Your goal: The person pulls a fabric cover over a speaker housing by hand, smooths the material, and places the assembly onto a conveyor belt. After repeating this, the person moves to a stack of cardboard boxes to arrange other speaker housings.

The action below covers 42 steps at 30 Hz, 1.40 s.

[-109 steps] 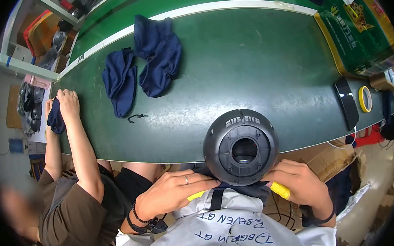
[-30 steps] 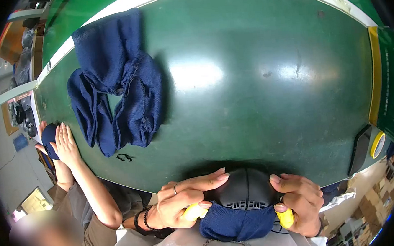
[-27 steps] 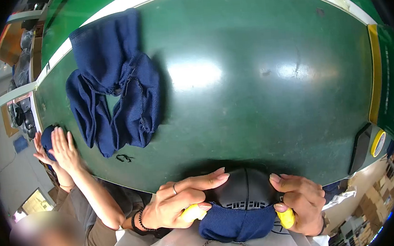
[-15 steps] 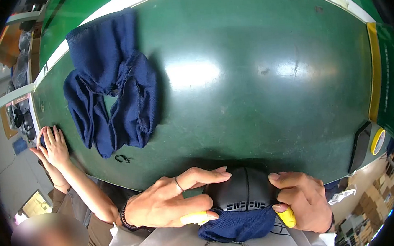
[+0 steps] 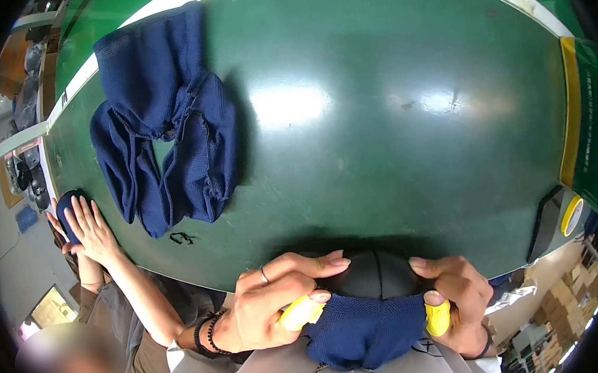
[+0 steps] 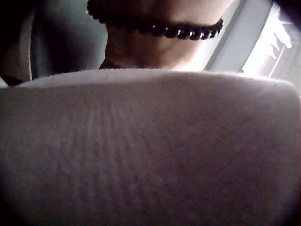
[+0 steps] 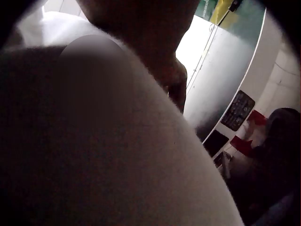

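A black rounded plastic shell with a centre seam sits at the table's front edge in the head view. A navy knit cover is stretched over its near side. My left hand pinches the cover's edge on the left, yellow tape round the thumb, index finger lying on the shell. On the right, my right hand grips the opposite edge, its taped thumb at the fabric and its index fingertip against the shell. Sleeves fill most of both wrist views, hiding the work there.
Navy knit pieces lie on the green table at left, with black thread scraps below. At left, another person's hands handle a navy item. A black phone-like slab and yellow tape roll sit at right.
The shell has turned from its open ring side to its smooth dome. Since half a second ago, the navy edge has risen over the vents, and the left hand has curled in closer.
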Tool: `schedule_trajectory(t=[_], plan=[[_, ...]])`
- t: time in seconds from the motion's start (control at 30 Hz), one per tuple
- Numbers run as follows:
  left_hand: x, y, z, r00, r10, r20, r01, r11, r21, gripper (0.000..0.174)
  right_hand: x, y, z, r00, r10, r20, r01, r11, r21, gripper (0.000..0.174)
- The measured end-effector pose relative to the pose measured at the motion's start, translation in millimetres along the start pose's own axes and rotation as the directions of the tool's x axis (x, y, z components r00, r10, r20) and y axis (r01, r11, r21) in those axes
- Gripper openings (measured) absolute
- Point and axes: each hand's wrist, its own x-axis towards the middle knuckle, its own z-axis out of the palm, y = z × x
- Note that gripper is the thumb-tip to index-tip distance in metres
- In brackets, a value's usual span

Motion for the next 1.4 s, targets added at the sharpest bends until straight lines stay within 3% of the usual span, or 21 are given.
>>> schedule_trajectory(t=[0.13, 0.3, 0.43, 0.5, 0.53, 0.57, 0.63, 0.7, 0.77, 0.8, 0.83, 0.9, 0.97, 1.0, 1.03, 1.1, 1.17, 1.23, 1.3, 1.33, 1.4], plan=[[0.1, -10.3, -0.5, 0.997, -0.064, -0.037, 0.064, 0.998, 0.005, 0.019, 4.1, 6.8, 7.1, 0.998, 0.045, -0.048, -0.040, 0.995, 0.095, 0.013], [5.2, -22.2, 4.8, 0.991, 0.025, -0.129, -0.010, 0.993, 0.118, 0.015, 5.7, 19.5, 15.5, 0.998, 0.008, -0.065, -0.008, 1.000, -0.009, 0.009], [19.0, -17.7, -2.5, 0.995, -0.028, -0.095, 0.043, 0.987, 0.155, 0.018, 4.4, 22.6, 15.9, 0.993, -0.047, -0.108, 0.046, 0.999, -0.017, 0.010], [26.8, -17.0, -4.1, 0.991, -0.089, -0.099, 0.097, 0.993, 0.070, 0.016, 4.6, 18.1, 15.4, 0.981, 0.139, -0.137, -0.126, 0.987, 0.098, 0.005], [26.9, -20.1, -3.6, 0.990, -0.072, -0.123, 0.071, 0.997, -0.010, 0.017, 5.7, 8.4, 12.0, 0.970, 0.195, -0.145, -0.180, 0.977, 0.113, 0.013], [23.6, -14.0, -6.8, 0.984, -0.017, -0.175, 0.042, 0.989, 0.142, 0.025, 3.1, 7.1, 11.6, 0.966, 0.132, -0.223, -0.109, 0.988, 0.110, 0.023], [10.2, -5.5, -2.1, 0.923, 0.158, -0.351, -0.132, 0.987, 0.097, 0.035, -3.2, -2.9, 10.5, 0.926, 0.012, -0.376, 0.034, 0.993, 0.115, 0.031], [-8.0, -8.9, 18.7, 0.888, 0.219, -0.405, -0.268, 0.961, -0.068, 0.050, -8.2, -3.6, 19.4, 0.918, -0.181, -0.353, 0.259, 0.948, 0.186, 0.056], [-12.9, -11.5, 47.6, 0.872, 0.369, -0.322, -0.421, 0.900, -0.111, 0.063, -2.8, -2.3, 36.7, 0.917, -0.326, -0.230, 0.370, 0.910, 0.187, 0.068], [-10.7, -17.2, 50.0, 0.837, 0.479, -0.264, -0.461, 0.878, 0.131, 0.071, 1.2, -5.9, 42.6, 0.913, -0.366, -0.179, 0.383, 0.921, 0.070, 0.078], [-8.8, -23.7, 53.2, 0.796, 0.547, -0.260, -0.502, 0.836, 0.222, 0.073, 0.1, -1.1, 51.3, 0.898, -0.375, -0.232, 0.398, 0.915, 0.061, 0.082], [-6.7, -29.6, 53.6, 0.793, 0.534, -0.294, -0.510, 0.845, 0.159, 0.073, 1.8, 7.7, 55.2, 0.893, -0.373, -0.253, 0.409, 0.905, 0.112, 0.085], [-9.8, -26.6, 57.3, 0.883, 0.341, -0.323, -0.344, 0.938, 0.050, 0.089, 7.0, 23.9, 61.3, 0.902, -0.305, -0.306, 0.388, 0.883, 0.264, 0.086], [-6.5, -35.7, 55.2, 0.901, 0.327, -0.285, -0.364, 0.928, -0.083, 0.088, 7.7, 23.6, 59.3, 0.911, -0.309, -0.272, 0.381, 0.883, 0.275, 0.086], [-4.7, -38.8, 53.6, 0.891, 0.350, -0.290, -0.384, 0.921, -0.071, 0.088, 10.0, 23.5, 58.4, 0.902, -0.332, -0.277, 0.404, 0.875, 0.267, 0.086], [-7.7, -37.7, 53.5, 0.948, 0.211, -0.240, -0.273, 0.924, -0.266, 0.085, 5.8, 20.8, 57.8, 0.942, -0.240, -0.234, 0.308, 0.893, 0.327, 0.085], [-9.7, -36.7, 49.2, 0.957, 0.196, -0.214, -0.239, 0.950, -0.199, 0.083, 2.0, 16.2, 48.0, 0.948, -0.247, -0.202, 0.301, 0.903, 0.308, 0.084], [-13.7, -20.0, 45.5, 0.892, 0.346, -0.291, -0.324, 0.938, 0.122, 0.081, 7.9, 7.1, 38.8, 0.956, -0.246, -0.160, 0.284, 0.914, 0.289, 0.083], [-14.3, -14.6, 49.7, 0.874, 0.389, -0.292, -0.364, 0.921, 0.139, 0.077, 6.9, -3.1, 37.5, 0.907, -0.347, -0.238, 0.394, 0.898, 0.193, 0.081], [-14.6, -15.9, 52.2, 0.851, 0.435, -0.295, -0.407, 0.900, 0.155, 0.074, 7.3, 2.8, 43.1, 0.913, -0.373, -0.167, 0.401, 0.898, 0.180, 0.081], [-14.0, -24.8, 55.4, 0.825, 0.478, -0.302, -0.435, 0.878, 0.199, 0.076, 7.0, 5.9, 51.4, 0.901, -0.370, -0.227, 0.411, 0.895, 0.173, 0.087]])
